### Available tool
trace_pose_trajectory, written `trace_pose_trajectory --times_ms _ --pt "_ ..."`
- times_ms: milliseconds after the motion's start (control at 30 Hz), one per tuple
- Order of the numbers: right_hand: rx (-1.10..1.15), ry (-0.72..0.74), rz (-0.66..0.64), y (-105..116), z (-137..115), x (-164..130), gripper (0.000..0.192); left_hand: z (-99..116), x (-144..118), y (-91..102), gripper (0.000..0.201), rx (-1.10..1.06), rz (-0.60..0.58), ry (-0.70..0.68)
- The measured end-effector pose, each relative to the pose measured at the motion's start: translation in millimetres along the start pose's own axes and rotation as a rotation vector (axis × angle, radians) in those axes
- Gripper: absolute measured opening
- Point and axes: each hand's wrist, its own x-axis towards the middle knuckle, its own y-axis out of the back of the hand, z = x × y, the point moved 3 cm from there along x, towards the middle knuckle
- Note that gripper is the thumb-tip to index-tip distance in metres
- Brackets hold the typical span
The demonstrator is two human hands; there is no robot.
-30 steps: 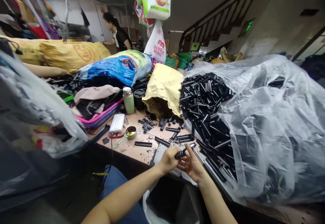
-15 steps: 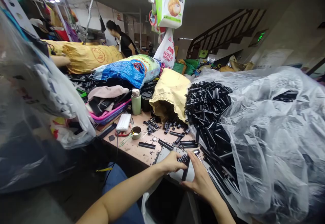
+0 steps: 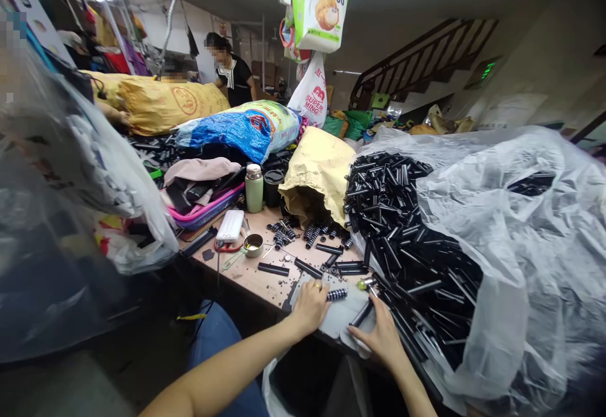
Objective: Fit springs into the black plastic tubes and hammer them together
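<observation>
My left hand (image 3: 310, 306) is over the grey plate (image 3: 328, 323), its fingers curled at the left end of a ribbed black-and-silver cylinder (image 3: 337, 294). Part of that cylinder is hidden by the fingertips. My right hand (image 3: 383, 330) holds a short black tube (image 3: 361, 313) between thumb and fingers, tilted over the plate's right side. Just beyond these fingers lies a tool with a yellow-green head (image 3: 365, 284). More black tubes (image 3: 308, 269) and ribbed cylinders (image 3: 313, 235) lie on the table beyond my hands.
A large heap of black tubes (image 3: 392, 215) spills from clear plastic (image 3: 511, 278) at the right. A yellow sack (image 3: 319, 164) lies at the back. Left of it are a green bottle (image 3: 254, 190), a metal cup (image 3: 253, 246), a white power bank (image 3: 230, 226) and a pink-rimmed basket (image 3: 206, 215).
My hands have drawn apart: the left moved left and the right moved right with the black tube. The yellow-green tool head has come into view. The person in the background has turned.
</observation>
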Motion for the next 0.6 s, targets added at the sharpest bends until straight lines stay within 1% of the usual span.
trace_pose_trajectory --times_ms 100,167,233,267,333,367,433,467,500,533,600 --pt "-0.026 -0.006 0.007 4 8 4 0.09 -7 -11 10.1 0.037 0.017 -0.005 0.015" --pt "-0.034 -0.002 0.008 3 10 6 0.092 -4 -10 11.3 0.046 0.03 -0.008 0.002" --pt "-0.028 0.012 0.007 2 10 7 0.093 5 0 5.4 0.056 0.047 -0.017 -0.043" --pt "-0.021 0.019 0.007 1 9 7 0.093 11 7 0.4 0.058 0.054 -0.03 -0.069" --pt "0.002 0.022 0.013 3 6 8 0.093 21 23 -9.7 0.052 0.035 -0.069 -0.104" --pt "0.02 0.019 0.018 6 3 8 0.092 23 31 -12.7 0.047 -0.009 -0.083 -0.103" --pt "0.075 0.003 0.026 14 -7 5 0.091 23 42 -11.6 0.039 -0.211 -0.091 -0.058" --pt "0.112 -0.004 0.024 19 -13 3 0.091 21 46 -7.5 0.038 -0.374 -0.086 -0.019" --pt "0.154 -0.012 0.019 24 -20 0 0.092 17 48 -1.8 0.034 -0.568 -0.079 0.043" --pt "0.196 -0.015 0.007 29 -27 -2 0.095 13 49 4.4 0.032 -0.776 -0.078 0.134" --pt "0.268 -0.005 -0.019 35 -43 -6 0.104 7 49 17.4 0.034 -1.178 -0.115 0.29"
